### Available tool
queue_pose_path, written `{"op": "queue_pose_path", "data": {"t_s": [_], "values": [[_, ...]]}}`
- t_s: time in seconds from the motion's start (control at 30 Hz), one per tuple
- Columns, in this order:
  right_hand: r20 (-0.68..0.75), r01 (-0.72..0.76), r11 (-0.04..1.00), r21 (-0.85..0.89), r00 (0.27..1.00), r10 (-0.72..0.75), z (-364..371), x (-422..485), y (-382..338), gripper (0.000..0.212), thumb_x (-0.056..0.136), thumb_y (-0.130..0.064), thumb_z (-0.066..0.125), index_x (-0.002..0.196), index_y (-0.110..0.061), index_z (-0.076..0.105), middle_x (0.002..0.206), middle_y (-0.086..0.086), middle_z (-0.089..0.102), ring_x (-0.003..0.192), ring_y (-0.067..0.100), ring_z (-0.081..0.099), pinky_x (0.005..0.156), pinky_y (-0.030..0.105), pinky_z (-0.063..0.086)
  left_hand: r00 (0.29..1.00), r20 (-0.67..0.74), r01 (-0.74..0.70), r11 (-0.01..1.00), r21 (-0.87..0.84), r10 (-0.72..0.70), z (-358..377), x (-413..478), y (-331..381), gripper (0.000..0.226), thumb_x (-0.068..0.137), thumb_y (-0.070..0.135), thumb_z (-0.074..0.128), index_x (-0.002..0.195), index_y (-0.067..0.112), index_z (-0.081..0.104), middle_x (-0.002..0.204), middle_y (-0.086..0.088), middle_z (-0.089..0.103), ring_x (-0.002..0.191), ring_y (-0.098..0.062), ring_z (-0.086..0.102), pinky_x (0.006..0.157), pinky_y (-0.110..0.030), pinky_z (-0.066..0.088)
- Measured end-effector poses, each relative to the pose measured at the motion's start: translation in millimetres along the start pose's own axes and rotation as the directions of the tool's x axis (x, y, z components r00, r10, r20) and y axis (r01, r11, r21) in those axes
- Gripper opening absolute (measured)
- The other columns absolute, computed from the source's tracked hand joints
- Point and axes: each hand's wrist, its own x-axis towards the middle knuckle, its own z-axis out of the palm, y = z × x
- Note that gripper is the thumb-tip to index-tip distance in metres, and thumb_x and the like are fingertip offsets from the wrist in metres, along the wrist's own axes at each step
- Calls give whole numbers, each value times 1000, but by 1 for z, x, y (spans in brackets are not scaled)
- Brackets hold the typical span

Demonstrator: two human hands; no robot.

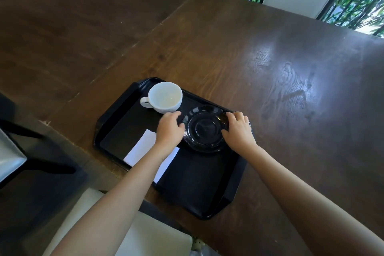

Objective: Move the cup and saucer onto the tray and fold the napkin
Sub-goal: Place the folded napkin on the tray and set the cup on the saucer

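I have both hands on the saucer (204,129) at frame centre, on the tray (234,178) — left hand (169,128) and right hand (239,129) clamped on opposite rims. It looks glossy, stiff, breakable — I'd keep gripping the edges. The cup (165,96) sits upper left; the napkin (143,147) lies limp.

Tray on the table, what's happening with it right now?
A person has both hands on a black saucer: the left hand at its left rim, the right hand at its right rim. The saucer sits on the black tray. A white cup stands apart in the tray's far corner, empty and not on the saucer. A white napkin lies on the tray, partly under the left forearm.
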Motion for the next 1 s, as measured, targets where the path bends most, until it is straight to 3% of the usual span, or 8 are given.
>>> {"op": "queue_pose_path", "data": {"t_s": [0.1,0.2,0.37,0.47,0.53,0.7,0.8,1.0], "values": [[-31,57,997,59,998,-55,-11,15,-10,61,88,-27,56,141,-8,31,142,13,38,128,34,33,104,41,33,972,-230,33,994,-105,-57,-28,0,-14,33,87,6,51,120,9,56,118,-11,57,91,-15,55,79,-25,40],[69,171,970,173,980,-186,-21,41,-33,72,88,-32,58,145,-11,22,151,10,29,139,31,22,112,42,26,906,-349,155,955,-254,-240,-56,8,-29,36,90,7,48,125,12,52,127,-10,51,93,-13,54,80,-26,42],[285,241,924,298,901,-327,-15,84,-79,93,80,-33,70,149,-14,9,158,6,16,145,23,15,116,39,19,921,-187,276,911,-307,-342,-50,22,-28,39,93,11,41,131,16,49,135,-8,50,121,-25,48,100,-36,42],[337,219,901,373,873,-352,-3,96,-94,100,77,-27,74,149,-14,7,158,6,17,144,22,19,116,39,21,927,-176,244,889,-388,-331,-33,20,-23,35,94,11,38,127,17,49,131,-6,54,119,-24,50,92,-33,41],[320,216,891,400,878,-357,3,98,-98,99,76,-27,75,149,-14,9,155,8,23,140,25,27,114,42,28,917,-192,226,853,-470,-349,-29,21,-20,33,95,11,37,126,19,48,130,-5,54,118,-24,50,89,-31,42],[225,229,886,404,914,-339,14,90,-97,88,76,-26,75,145,-10,22,138,13,32,115,23,51,104,39,44,933,-145,190,793,-579,-330,-32,28,-23,47,98,13,37,143,24,31,148,-3,36,135,-22,35,110,-43,35],[205,247,880,406,914,-351,19,85,-98,76,74,-27,76,137,-14,34,131,11,38,111,23,52,101,41,46,940,-120,187,776,-602,-319,-34,30,-27,46,98,16,38,142,26,32,146,-3,37,133,-21,37,108,-46,39],[177,271,872,408,913,-366,16,85,-99,74,74,-26,76,135,-15,36,134,10,42,116,22,50,100,40,47,940,-104,191,755,-627,-324,-30,27,-27,47,99,18,39,143,28,30,148,-2,34,135,-21,35,108,-47,38]]}}
